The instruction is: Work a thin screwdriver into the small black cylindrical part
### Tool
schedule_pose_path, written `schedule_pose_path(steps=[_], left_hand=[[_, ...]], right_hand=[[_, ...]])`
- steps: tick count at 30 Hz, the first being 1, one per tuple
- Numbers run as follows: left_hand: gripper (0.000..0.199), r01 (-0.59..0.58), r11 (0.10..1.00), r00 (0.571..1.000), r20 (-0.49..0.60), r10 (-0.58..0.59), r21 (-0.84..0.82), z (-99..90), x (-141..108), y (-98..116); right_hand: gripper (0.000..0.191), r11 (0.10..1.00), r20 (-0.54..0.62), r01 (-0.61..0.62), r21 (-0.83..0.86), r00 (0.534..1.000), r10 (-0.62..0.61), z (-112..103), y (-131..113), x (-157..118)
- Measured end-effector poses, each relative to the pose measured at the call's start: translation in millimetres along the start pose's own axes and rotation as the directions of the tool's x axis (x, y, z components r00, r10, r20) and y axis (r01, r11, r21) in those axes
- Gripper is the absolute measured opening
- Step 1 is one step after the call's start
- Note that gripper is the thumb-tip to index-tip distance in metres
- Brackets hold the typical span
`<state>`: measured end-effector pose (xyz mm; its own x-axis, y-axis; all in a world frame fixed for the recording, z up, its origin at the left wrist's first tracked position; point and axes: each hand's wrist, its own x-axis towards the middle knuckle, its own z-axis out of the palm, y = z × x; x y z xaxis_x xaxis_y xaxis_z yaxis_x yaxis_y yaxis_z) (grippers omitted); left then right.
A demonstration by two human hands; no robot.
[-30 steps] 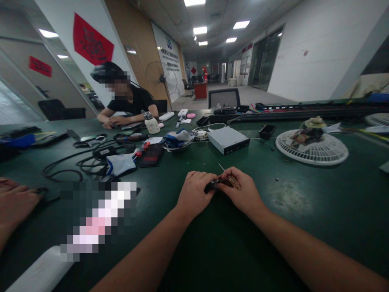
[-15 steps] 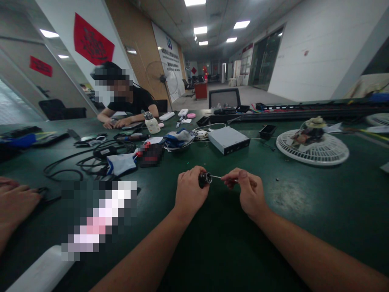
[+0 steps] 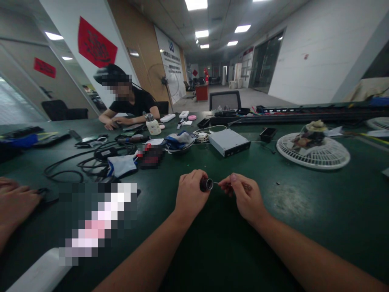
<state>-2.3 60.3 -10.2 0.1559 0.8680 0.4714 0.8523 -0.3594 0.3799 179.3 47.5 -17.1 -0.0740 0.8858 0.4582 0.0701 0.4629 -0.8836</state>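
While left fingers (image 3: 198,175) clasp it, the cylinder (image 3: 206,185) gleams.

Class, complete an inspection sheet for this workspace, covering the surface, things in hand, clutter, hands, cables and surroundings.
Surface: green tabletop, pale scuffed patch toward the right.
Things in hand: dark cylindrical part, ring-shaped end facing right; thin-shafted tool, contact between them unclear.
Clutter: grey box, round white grille, bottle.
Hands: left hand grips the part; right hand holds the tool.
Cables: black cables, looped at left.
Surroundings: seated person across the tabletop; another hand at the left edge.
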Motion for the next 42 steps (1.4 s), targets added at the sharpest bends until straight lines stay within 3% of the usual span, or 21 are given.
schedule_pose_path(steps=[8, 16, 24, 31, 38, 42], left_hand=[[0.018, -0.008, 1.0, 1.0, 0.021, 0.007, 0.013, 0.7, -0.6, -1.4], [0.015, -0.007, 1.0, 1.0, 0.031, 0.007, -0.002, 0.1, 0.3, -1.6], [0.016, -0.005, 1.0, 0.999, 0.033, 0.005, 0.001, 0.6, 0.3, -1.4], [0.015, 0.009, 0.999, 0.999, 0.054, -0.007, -0.033, -0.7, -0.5, 0.0], [0.015, 0.041, 0.997, 0.997, 0.07, -0.037, -0.065, -3.1, -0.2, 1.7], [0.014, 0.047, 0.997, 0.996, 0.076, -0.042, -0.062, -3.5, -0.4, 3.0]], right_hand=[[0.047, 0.997, 0.083, 0.008, 0.079, 0.996, -0.014, -0.8, -1.6, -1.3], [0.049, 0.997, -0.016, -0.038, 0.072, 0.999, 0.04, 2.7, 3.5, -1.0], [0.05, 0.99, 0.085, -0.035, 0.138, 0.996, 0.023, 0.6, 0.0, -0.8], [0.051, 0.992, -0.018, -0.086, 0.09, 0.996, 0.088, 1.2, 0.2, -0.5], [0.051, 0.974, 0.084, -0.102, 0.201, 0.993, 0.087, 0.7, 0.0, 0.2], [0.053, 0.976, 0.022, -0.138, 0.17, 0.99, 0.137, 1.2, 1.3, -0.6]])
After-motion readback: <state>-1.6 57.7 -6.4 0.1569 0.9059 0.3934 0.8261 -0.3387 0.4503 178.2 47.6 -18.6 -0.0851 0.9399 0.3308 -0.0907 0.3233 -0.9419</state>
